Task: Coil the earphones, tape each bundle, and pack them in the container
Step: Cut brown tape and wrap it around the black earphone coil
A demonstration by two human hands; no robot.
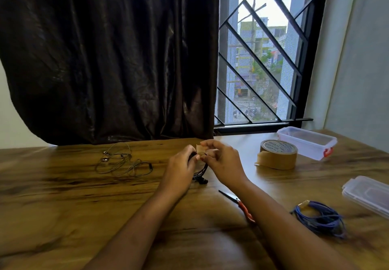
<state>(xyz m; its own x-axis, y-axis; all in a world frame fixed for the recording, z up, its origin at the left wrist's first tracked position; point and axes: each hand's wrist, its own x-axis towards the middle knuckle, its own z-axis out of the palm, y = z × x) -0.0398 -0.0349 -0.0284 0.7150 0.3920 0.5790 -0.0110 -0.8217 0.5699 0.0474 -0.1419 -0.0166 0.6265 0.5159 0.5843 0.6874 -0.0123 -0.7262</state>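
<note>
Blue bundle [322, 217]: lay coiled on the bench [84, 206] at near right, a tab of brown tape at its upper end; taped, not yet packed.
Scissors [237, 203]: lay on the bench just beside the right forearm, blades shut, red handle partly hidden.
Lid [368, 194]: lay on the bench at far right, apart from its container.
Black earphones [200, 175]: hung as a coiled bundle from the hands, buds touching or just above the bench. Judged light, limp and springy; loops likely to slip apart unless pinched at the waist where the tape goes.
Left hand [181, 164]: grip closed on the upper part of the black bundle, thumb and fingers clamped across the gathered loops.
Right hand [221, 160]: fingertips together on a tape piece [199, 149], held against the top of the bundle. Tape judged thin and prone to sticking to itself; best held by its edges.
Grey earphones [122, 162]: lay loose and uncoiled on the bench at left, well apart from the hands.
Tape roll [277, 154]: sat on the bench right of the hands, free end lifted.
Container [307, 142]: stood open at the far right of the bench near the window, seemingly empty.
</note>
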